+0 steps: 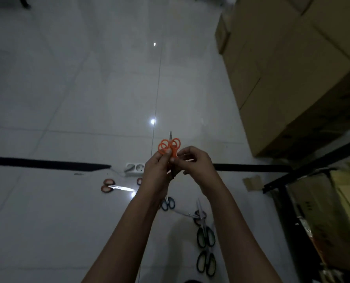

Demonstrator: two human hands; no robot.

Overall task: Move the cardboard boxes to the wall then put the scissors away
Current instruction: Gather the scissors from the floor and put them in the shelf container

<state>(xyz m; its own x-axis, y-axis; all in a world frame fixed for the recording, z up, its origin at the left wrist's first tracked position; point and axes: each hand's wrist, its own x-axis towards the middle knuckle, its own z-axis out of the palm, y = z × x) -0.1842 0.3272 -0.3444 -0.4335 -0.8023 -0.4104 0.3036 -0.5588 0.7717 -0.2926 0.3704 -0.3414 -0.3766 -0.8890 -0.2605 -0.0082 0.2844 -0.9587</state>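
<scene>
orange-looped scissors in both hands

Aloft, orange-handled scissors, handles up; brown cardboard boxes stacked at right.

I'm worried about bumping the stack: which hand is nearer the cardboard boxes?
Right. The cardboard boxes stand off to the right of the right hand; the left hand is further left, across the orange scissors both hands grip.
</scene>
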